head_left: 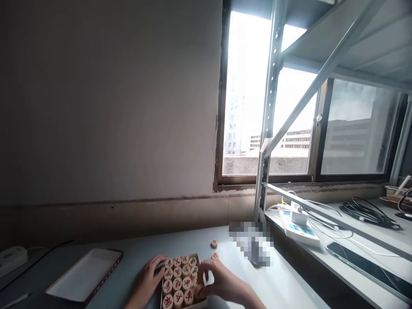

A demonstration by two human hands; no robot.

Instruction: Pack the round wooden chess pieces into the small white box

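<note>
A shallow box at the bottom centre holds rows of round wooden Chinese chess pieces. Most carry red characters; a few in the right column are black. My left hand rests against the box's left side, its thumb apart from the fingers and nothing seen between them. Over the right column, my right hand is closed with fingers pointing down, pinching a chess piece that is mostly hidden. Beyond that hand, one loose chess piece lies on the table, and another loose piece is partly covered by it.
On the left lies the box lid, inside up, near a white device and a dark cable. A pixelated patch covers something at back right. Metal shelving stands right, with a power strip, a phone and coiled cable.
</note>
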